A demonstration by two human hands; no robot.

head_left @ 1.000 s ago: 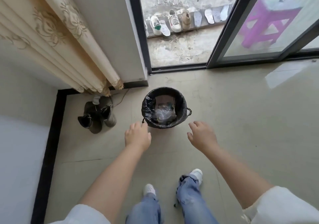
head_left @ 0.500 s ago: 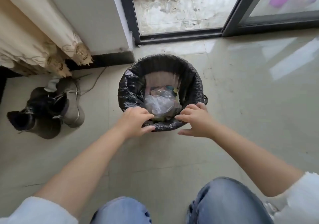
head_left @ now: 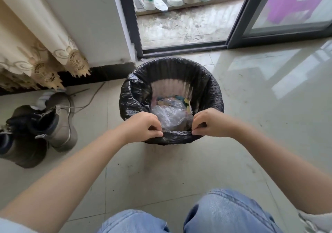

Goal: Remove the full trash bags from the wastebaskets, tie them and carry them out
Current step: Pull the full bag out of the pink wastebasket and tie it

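Trash bag (head_left: 213,96) rim on wastebasket near edge: left hand (head_left: 143,126), right hand (head_left: 210,123) both pinching it, arms extended forward.

Single head-worn view — looking steeply down, close over floor (head_left: 251,143)

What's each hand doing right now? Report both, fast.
Left hand: closed, pinching the near rim of the bag.
Right hand: closed, pinching the same rim.
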